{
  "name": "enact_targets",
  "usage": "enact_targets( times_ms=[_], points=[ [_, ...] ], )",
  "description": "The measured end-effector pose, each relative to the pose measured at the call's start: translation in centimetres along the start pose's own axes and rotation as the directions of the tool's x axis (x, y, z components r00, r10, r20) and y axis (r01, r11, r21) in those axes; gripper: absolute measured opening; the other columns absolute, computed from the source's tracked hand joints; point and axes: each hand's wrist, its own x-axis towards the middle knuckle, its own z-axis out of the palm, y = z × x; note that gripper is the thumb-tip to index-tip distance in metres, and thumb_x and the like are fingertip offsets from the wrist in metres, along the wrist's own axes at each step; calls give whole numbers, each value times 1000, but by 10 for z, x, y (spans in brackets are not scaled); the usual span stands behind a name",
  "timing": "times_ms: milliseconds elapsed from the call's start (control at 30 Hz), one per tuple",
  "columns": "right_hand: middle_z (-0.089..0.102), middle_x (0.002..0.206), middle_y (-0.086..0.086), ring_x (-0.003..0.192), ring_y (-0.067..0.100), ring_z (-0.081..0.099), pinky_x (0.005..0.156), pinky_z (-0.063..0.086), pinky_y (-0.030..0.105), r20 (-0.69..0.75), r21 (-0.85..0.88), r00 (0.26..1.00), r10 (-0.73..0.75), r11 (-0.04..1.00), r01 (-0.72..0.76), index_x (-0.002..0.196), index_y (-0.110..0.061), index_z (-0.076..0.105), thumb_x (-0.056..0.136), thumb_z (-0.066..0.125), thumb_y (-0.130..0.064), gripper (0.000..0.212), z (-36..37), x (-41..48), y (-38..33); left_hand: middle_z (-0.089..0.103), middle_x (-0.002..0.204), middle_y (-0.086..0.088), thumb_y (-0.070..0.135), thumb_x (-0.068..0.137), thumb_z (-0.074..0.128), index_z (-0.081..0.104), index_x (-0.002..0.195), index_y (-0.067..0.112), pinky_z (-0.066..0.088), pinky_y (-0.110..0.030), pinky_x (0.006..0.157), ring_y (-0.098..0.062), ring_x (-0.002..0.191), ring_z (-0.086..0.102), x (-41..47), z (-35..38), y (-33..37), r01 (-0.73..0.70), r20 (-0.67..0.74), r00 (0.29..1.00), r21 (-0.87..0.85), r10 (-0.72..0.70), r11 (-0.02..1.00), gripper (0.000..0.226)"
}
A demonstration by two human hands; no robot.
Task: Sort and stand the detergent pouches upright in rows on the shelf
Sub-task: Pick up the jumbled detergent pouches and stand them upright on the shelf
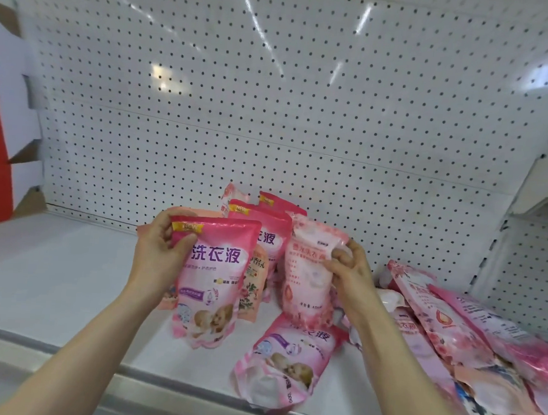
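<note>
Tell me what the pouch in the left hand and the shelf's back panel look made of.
The pouch gripped by the left hand looks like flexible printed plastic film, glossy: it creases and shines. The back panel is probably painted metal pegboard, smooth white: regular holes, streaky light reflections.

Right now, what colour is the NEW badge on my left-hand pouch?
Yellow badge, best in head view.

head cam | wide-angle | faces fwd+down | close to shelf [69, 278], pegboard [273, 95] behind
</note>
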Motion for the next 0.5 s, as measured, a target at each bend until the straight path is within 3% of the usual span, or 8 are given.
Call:
enact_targets(
  times_ms=[67, 133, 233, 333, 400, 500],
  points=[
    [66, 118, 13, 109, 27, 65, 96, 52, 46, 40, -167, 999, 8, 986, -1, 131, -21, 48, 87, 61, 5, 53, -4, -4, -1, 68, 92, 1, 2, 85, 69, 61, 100, 30, 56, -22, 61, -8, 74, 67, 4, -1, 2, 13, 2, 1000, 57, -13, 998, 33],
    [69, 112, 5, 104, 23, 68, 92, 56, 43, 43, -364, 997, -60, 929, 72, 115, -23, 59, 85, 73, -13, 35, -2, -4, -17, 68, 91, 2, 9, 81, 75, 62, 98, 33, 54, -29, 61, -14, 74, 67, 9, -3, 5, 7, 19, 1000, 156, -10, 988, 32],
    [70, 96, -5, 88, 17, 66, 73, 51, 31, 83, -701, 980, -181, 688, 186, 93, -21, 66, 79, 80, -28, 21, 3, 9, -43, 70, 85, 10, 11, 78, 77, 69, 90, 29, 47, -23, 65, -10, 76, 65, 14, -6, 16, -95, 102, 993, 354, 62, 930, 23],
    [70, 93, -5, 89, 16, 63, 71, 50, 28, 160, -905, 979, -130, 377, 198, 97, -19, 71, 82, 75, -28, 18, 18, 26, -61, 69, 82, 14, 26, 79, 77, 73, 93, 28, 46, -30, 70, -12, 79, 63, 21, -8, 28, -304, 267, 950, 657, 163, 690, 15],
    [70, 87, -4, 86, 18, 65, 76, 51, 31, 188, -955, 976, -107, 211, 207, 96, -19, 74, 84, 73, -27, 14, 29, 33, -67, 67, 82, 13, 35, 81, 73, 73, 95, 30, 43, -31, 68, -16, 79, 61, 25, -7, 33, -414, 377, 908, 751, 180, 514, 14],
    [75, 92, -6, 91, 17, 67, 85, 54, 36, 204, -961, 948, -243, 133, 241, 98, -22, 76, 87, 72, -28, 14, 35, 31, -77, 64, 81, 14, 37, 86, 68, 72, 92, 30, 39, -29, 64, -14, 76, 59, 25, -4, 33, -458, 401, 889, 763, 222, 457, 10]
  ],
)
